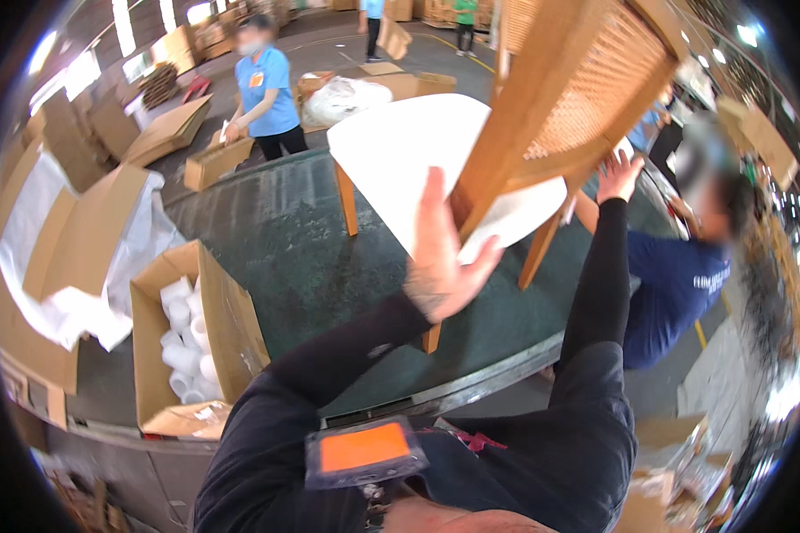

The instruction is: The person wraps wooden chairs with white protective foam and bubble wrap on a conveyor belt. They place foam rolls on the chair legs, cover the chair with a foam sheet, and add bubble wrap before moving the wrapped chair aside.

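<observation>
A wooden chair (484, 200) with a woven cane back (600, 84) and a white seat (400, 133) stands on the dark green table, its back toward me. My left hand (444, 258) lies against the lower left post of the chair's back, thumb and fingers stretched apart. On the other side, my right hand (619, 178) is by the right edge of the chair, fingers spread; whether it touches the wood I cannot tell. One front leg (345, 200) shows at the left.
An open cardboard box (231, 311) of white foam rolls (182, 355) sits at the table's left end, near flattened cardboard (80, 240). A co-worker in navy (676, 284) is close on my right. Across the table (293, 284) stands a person in light blue (271, 93).
</observation>
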`<action>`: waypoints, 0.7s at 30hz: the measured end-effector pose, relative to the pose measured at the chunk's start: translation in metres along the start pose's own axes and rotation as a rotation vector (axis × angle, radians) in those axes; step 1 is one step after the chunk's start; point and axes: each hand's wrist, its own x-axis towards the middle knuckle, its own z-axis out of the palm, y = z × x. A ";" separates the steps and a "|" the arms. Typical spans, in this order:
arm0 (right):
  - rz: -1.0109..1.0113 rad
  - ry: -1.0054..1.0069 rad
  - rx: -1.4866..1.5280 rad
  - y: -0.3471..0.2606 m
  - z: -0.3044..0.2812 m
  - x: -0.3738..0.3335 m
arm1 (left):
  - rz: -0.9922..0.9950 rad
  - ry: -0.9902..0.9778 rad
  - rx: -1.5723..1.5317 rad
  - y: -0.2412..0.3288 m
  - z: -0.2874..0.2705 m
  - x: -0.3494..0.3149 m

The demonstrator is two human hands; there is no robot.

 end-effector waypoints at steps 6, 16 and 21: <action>0.136 0.044 -0.156 -0.007 -0.022 0.048 | 0.092 0.379 0.084 0.007 0.046 0.017; -0.146 -0.201 -0.262 0.056 0.016 -0.061 | -0.050 0.845 0.126 -0.164 -0.074 0.079; -0.353 -0.744 -0.566 0.090 0.143 -0.192 | -0.265 0.833 0.531 -0.307 -0.210 0.130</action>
